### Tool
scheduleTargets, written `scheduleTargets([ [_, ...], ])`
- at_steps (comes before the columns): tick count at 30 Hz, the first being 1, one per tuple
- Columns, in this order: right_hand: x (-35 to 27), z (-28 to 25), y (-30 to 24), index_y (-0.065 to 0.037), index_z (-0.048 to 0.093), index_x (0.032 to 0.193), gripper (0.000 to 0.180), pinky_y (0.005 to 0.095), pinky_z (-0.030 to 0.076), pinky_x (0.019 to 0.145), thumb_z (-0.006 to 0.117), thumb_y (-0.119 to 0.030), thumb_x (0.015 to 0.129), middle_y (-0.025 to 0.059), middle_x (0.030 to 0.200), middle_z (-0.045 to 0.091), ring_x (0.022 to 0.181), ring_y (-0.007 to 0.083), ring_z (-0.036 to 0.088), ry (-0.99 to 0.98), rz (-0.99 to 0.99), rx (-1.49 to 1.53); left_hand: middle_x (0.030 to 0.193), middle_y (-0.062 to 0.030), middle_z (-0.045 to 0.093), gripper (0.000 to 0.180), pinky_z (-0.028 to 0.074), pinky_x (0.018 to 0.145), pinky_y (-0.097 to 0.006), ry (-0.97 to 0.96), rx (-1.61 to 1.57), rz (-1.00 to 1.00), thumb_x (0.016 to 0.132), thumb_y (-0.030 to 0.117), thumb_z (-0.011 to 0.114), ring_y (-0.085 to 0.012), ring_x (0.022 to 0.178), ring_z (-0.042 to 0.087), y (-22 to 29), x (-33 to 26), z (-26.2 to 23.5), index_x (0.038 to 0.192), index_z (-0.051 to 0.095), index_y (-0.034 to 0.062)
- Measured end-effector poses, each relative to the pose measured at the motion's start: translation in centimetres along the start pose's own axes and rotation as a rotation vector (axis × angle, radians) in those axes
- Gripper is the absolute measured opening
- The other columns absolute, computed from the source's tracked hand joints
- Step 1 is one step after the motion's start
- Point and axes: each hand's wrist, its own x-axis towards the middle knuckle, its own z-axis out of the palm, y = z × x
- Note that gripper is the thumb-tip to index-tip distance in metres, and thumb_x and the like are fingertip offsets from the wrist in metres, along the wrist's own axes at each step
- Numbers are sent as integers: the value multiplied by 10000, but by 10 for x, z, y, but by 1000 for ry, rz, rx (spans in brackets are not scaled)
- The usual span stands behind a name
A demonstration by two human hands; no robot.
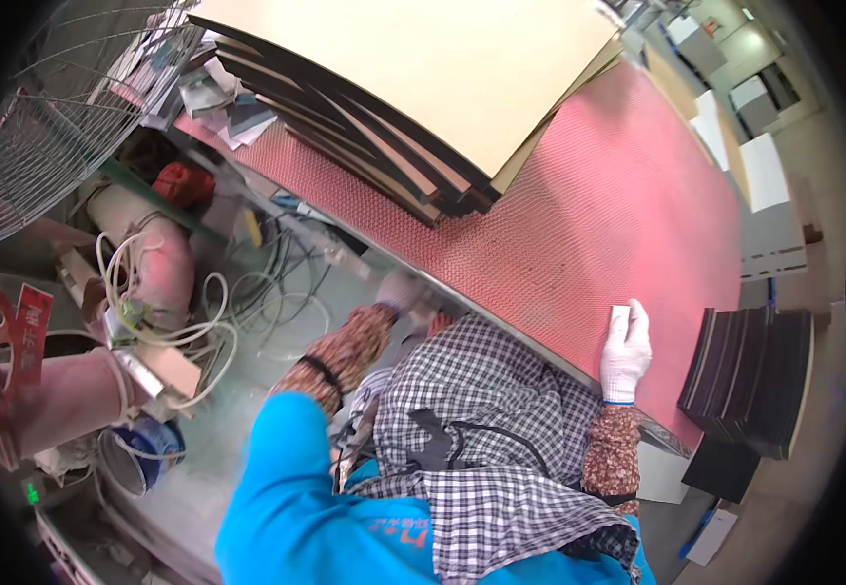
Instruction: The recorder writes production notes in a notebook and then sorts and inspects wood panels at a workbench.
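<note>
My right hand [626, 359], in a white glove, rests on the red textured table mat [579, 244] near its front edge. Its fingers and thumb close around a small white flat piece [620, 312], whose kind I cannot make out. My left hand [403, 291] is low at the table's front edge, beside the metal rim. It is blurred and its fingers are partly hidden, so what it holds or touches does not show. A tall stack of large tan boards with dark edges [413, 68] stands on the mat ahead of both hands, its layers unevenly fanned.
Stacked dark-edged boards [749, 380] stand right of the table, with grey-white stacks [769, 205] farther back. On the left are a wire fan guard [53, 127], dusty pink pipes [62, 395], loose pale hoses [223, 322] and a blue-white bucket [140, 458].
</note>
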Motion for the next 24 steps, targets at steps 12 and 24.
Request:
scheduleTargets([
  [12,13,-20,2,-46,726,1229,287,417,619,725,739,-231,1010,185,995,786,812,348,777,102,-44,-99,1311,-234,723,556,552,1051,-470,-329,670,-200,996,469,667,-362,1185,711,-59,17,90,1362,690,51],
  [24,13,-23,6,-75,706,1218,294,398,601,608,761,-231,975,132,930,784,713,296,764,102,-74,-48,1297,-221,719,530,565,1027,-467,-374,882,-256,1001,420,670,-357,1172,707,-56,51,56,1367,676,37],
])
